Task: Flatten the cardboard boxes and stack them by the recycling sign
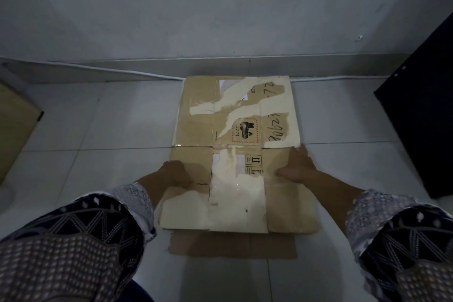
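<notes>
Head view is showing a flat cardboard box [201,127] lying on the tiled floor [98,117], with its far edge right up against the wall [220,7]. 1 more cardboard sheet [232,244] is peeking out from under it, at the edge farthest from the wall.

Both hands are resting on the half of the box that is away from the wall. The right hand [297,167] is lying flat, with its fingers straight and pointing toward the wall, pressing on the right side of the box. The left hand [175,174] is sitting on the left side. Its fingers are curled under, and I cannot tell if they are holding the edge or just pushing down.

I think the person is squashing the box flat and lining it up on the pile. To do this well, both hands should be pushing down evenly along the folds, so the flaps are not popping back up. The edges should be matching the sheet below. No recycling sign is showing, so I cannot tell if this is the right spot.
</notes>
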Motion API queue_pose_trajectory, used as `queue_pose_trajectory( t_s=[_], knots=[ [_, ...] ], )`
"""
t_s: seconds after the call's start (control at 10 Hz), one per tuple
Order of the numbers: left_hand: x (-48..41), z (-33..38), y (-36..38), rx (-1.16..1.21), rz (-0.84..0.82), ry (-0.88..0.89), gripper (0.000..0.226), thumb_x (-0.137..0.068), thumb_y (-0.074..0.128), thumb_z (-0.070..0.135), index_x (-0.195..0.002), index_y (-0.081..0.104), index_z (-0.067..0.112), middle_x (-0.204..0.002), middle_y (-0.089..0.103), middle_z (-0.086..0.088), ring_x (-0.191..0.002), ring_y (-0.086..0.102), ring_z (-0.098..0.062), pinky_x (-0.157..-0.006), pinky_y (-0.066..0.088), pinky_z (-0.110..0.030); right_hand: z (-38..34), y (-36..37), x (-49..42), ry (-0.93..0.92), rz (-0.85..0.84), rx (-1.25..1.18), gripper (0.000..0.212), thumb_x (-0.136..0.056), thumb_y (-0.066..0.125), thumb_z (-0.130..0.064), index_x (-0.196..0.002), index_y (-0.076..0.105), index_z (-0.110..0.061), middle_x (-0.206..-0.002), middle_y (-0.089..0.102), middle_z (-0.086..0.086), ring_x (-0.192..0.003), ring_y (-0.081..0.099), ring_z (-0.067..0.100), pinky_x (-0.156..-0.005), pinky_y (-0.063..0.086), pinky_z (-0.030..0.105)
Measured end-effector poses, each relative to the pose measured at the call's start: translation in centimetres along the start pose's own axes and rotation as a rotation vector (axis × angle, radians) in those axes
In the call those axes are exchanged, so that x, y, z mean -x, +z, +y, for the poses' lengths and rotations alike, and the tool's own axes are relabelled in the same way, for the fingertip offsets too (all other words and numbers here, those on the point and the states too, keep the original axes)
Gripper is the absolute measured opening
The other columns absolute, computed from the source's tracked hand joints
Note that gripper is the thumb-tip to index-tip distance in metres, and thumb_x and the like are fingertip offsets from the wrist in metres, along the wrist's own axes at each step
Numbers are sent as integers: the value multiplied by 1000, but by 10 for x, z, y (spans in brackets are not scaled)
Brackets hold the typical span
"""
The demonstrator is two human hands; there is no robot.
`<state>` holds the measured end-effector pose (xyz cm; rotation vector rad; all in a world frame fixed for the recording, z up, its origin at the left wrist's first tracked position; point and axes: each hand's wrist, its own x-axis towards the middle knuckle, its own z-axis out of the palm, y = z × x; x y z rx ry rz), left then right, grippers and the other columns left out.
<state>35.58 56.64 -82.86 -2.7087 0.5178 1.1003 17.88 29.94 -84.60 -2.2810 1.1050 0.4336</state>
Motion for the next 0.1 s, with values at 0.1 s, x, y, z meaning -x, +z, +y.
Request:
queue_pose_trajectory(
  t_s=[0.1],
  knots=[
    [2,1,4,3,-28,-25,72,-91,58,45,-145,34,4,-147,40,-14,-135,40,-30,-112,33,-33,-12,-1,2,38,-17,71,107,-67,80,-49,-150,22,-13,-160,3,13,-146,14,39,-115,28,53]
  ],
)
